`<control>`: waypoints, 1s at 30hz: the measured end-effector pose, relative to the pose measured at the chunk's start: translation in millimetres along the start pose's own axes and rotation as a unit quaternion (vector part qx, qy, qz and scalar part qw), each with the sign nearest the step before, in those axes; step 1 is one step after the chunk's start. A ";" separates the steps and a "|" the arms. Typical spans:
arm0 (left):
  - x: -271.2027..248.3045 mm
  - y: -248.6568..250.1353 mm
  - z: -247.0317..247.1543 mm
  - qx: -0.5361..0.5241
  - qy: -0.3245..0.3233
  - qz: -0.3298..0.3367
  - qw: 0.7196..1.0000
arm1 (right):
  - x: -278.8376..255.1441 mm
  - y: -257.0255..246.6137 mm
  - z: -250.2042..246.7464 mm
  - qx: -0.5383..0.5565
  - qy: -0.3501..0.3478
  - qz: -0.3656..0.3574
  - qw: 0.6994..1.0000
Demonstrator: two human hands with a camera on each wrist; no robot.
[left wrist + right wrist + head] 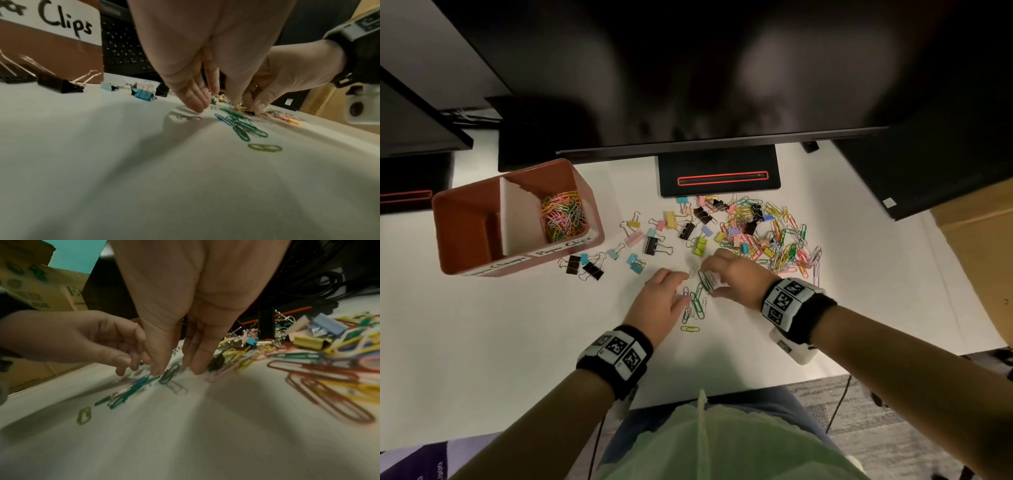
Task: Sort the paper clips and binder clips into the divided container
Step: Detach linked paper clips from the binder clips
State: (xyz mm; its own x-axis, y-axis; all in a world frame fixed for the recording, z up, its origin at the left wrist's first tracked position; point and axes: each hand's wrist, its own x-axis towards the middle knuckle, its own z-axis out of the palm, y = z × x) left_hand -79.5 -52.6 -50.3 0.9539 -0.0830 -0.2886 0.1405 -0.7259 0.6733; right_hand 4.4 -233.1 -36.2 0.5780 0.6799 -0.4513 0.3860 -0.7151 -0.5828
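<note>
My right hand points fingers down, pinching a green paper clip off the desk. My left hand hovers beside, fingers loosely curled, empty. The divided container sits toward the far left corner.

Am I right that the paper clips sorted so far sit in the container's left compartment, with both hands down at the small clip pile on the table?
Not quite: in the head view the sorted paper clips lie in the container's right compartment, above the "Paper Clips" label; the left one looks empty. The rest holds: the left hand and right hand are down at the small pile.
</note>
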 end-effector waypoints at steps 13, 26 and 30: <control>-2.3 -12.7 12.5 0.049 -0.005 0.000 0.999 | 8.8 -2.5 12.7 -0.076 -0.022 -0.038 0.996; 17.1 -14.9 3.5 0.017 -0.013 -0.031 0.999 | 20.2 -7.4 4.4 -0.037 -0.040 0.029 0.998; 16.6 -15.1 5.3 0.030 -0.005 -0.017 0.999 | 18.5 -8.0 2.0 -0.031 -0.052 0.036 0.998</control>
State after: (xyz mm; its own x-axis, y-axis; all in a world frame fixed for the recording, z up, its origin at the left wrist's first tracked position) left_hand -67.3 -46.6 -68.8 0.9461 -0.0644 -0.3174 0.1559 -0.7685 0.6206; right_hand 10.6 -214.5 -41.3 0.5298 0.6370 -0.5600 0.3918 -0.7694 -0.5045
